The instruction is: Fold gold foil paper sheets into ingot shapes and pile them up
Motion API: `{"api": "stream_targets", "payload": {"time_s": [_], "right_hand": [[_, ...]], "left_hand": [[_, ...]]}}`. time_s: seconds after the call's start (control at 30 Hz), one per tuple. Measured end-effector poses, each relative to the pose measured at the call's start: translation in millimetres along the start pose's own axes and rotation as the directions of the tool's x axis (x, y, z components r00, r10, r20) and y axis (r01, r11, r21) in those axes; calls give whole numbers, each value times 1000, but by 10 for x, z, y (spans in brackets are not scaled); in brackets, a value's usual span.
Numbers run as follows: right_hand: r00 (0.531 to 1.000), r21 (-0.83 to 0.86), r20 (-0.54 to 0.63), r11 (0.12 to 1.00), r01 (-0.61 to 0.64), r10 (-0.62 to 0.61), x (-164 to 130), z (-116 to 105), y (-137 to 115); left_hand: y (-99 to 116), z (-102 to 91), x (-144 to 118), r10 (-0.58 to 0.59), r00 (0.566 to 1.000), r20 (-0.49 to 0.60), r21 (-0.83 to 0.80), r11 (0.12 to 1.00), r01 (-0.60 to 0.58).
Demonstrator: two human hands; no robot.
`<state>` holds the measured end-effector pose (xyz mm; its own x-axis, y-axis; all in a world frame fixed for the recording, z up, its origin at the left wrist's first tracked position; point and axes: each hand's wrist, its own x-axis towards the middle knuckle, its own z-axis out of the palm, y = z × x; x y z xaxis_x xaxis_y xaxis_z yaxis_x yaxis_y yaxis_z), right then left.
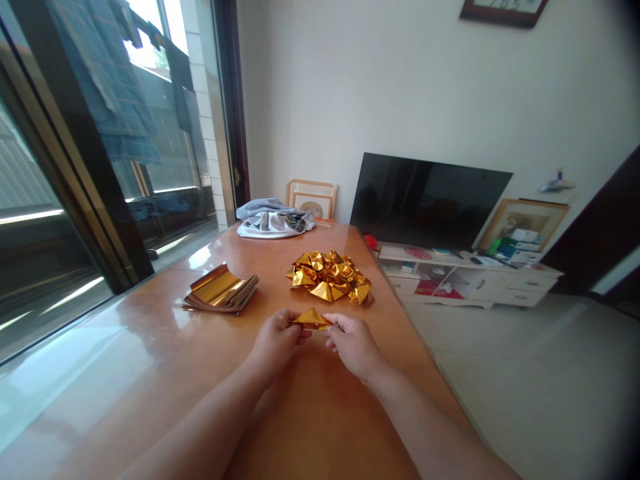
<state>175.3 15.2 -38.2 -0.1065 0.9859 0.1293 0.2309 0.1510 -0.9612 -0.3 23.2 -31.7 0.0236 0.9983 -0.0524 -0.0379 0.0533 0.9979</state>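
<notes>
My left hand (277, 343) and my right hand (353, 343) pinch the two ends of a small folded gold foil paper (311, 319) just above the wooden table (150, 360). Beyond it lies a pile of folded gold foil pieces (330, 275). A stack of flat gold foil sheets (221, 290) rests to the left of my hands, apart from them.
A bundle of grey and white cloth (273, 219) lies at the table's far end. Off the table's right edge are a tiled floor, a white TV stand (470, 277) and a dark TV (425, 199). A glass sliding door runs along the left.
</notes>
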Motion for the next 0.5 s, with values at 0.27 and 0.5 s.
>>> {"api": "stream_targets", "payload": {"time_s": [0.27, 0.5], "right_hand": [[1000, 9, 2, 1000, -10, 10, 3, -18, -7], [999, 62, -27, 998, -23, 25, 10, -23, -11]], "left_hand": [[55, 26, -48, -19, 999, 32, -27, 999, 20], [45, 47, -47, -56, 998, -23, -118, 992, 53]]}}
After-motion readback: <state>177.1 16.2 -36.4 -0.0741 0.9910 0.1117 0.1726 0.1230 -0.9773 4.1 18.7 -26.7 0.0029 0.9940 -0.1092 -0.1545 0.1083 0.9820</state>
